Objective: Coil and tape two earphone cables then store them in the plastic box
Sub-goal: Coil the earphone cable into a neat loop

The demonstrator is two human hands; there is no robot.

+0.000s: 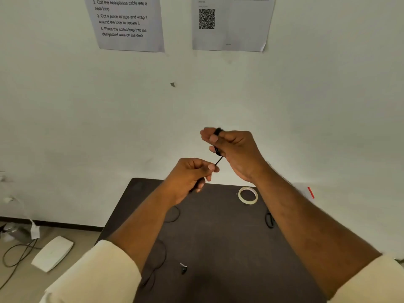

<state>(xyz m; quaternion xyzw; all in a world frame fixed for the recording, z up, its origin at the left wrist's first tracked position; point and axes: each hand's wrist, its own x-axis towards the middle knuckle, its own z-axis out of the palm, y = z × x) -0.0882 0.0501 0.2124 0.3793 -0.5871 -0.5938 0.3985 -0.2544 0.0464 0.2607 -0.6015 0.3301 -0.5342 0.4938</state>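
Your right hand [231,149] is up in front of the wall, above the far edge of the desk [218,237], with the black earphone cable [219,159] looped around its fingers so the coil keeps its shape. Your left hand [192,176] pinches the loose end just below and pulls it tight (a tight line likely winds neater). The short stretch between your hands slants from lower left up to the right. The tape roll [248,195] waits near the far right corner.
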